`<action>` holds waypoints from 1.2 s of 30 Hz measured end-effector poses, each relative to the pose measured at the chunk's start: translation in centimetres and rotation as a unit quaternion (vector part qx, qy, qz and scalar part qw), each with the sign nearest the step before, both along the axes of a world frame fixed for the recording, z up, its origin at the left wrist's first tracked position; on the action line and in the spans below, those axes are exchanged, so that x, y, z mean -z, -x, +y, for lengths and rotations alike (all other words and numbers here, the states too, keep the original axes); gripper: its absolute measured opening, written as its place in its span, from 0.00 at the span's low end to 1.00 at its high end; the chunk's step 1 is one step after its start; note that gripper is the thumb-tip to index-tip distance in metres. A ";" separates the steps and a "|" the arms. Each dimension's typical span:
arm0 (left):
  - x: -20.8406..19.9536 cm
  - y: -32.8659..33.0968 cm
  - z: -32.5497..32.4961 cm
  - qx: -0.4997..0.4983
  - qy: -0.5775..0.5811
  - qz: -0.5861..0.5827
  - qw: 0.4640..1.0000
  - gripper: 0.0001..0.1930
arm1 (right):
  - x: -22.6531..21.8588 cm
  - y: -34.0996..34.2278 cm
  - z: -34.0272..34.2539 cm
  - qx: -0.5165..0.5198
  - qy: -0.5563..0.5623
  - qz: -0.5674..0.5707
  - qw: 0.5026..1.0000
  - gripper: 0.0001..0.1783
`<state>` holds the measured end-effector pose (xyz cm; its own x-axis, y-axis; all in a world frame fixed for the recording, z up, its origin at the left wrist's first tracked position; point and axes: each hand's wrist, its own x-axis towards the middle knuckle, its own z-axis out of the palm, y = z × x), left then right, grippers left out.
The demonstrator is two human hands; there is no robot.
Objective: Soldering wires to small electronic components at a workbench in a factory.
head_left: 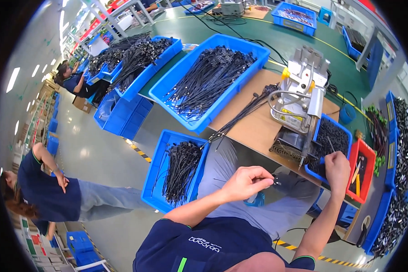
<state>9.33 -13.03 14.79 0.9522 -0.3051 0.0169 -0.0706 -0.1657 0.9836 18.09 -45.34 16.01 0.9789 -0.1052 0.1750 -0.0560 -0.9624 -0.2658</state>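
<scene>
My left hand [245, 183] is closed, pinching a short black cable [276, 182] whose end with small metallic bits sticks out past the fingertips. A thin strand pokes out on the hand's other side. My right hand [337, 168] reaches over a blue bin of small black parts [333, 136], its fingers closed. What they hold is too small to make out; a thin light sliver and a bit of blue show beside them. Left of my knee, a blue bin [153, 192] contains a bundle of black cables [182, 174].
A silver bench machine [301, 88] stands on the brown board, a black coil-like part [288, 144] before it. Several black cables [245, 111] lie beside it. A large blue tray [156, 93] holds more cables. A red bin [366, 179] contains tools. Another person [50, 181] stands at left.
</scene>
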 end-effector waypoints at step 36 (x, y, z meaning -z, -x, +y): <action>-0.3 -0.1 -2.1 0.041 -0.054 -0.135 0.989 0.07 | 2.3 13.6 10.6 -0.042 -0.716 0.029 0.696 0.09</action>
<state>9.41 -15.12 15.04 0.8895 -0.3951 0.2294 -0.3449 -0.2514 0.9043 4.51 -34.78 13.68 0.9931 -0.0743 -0.0908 -0.0659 0.2878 -0.9554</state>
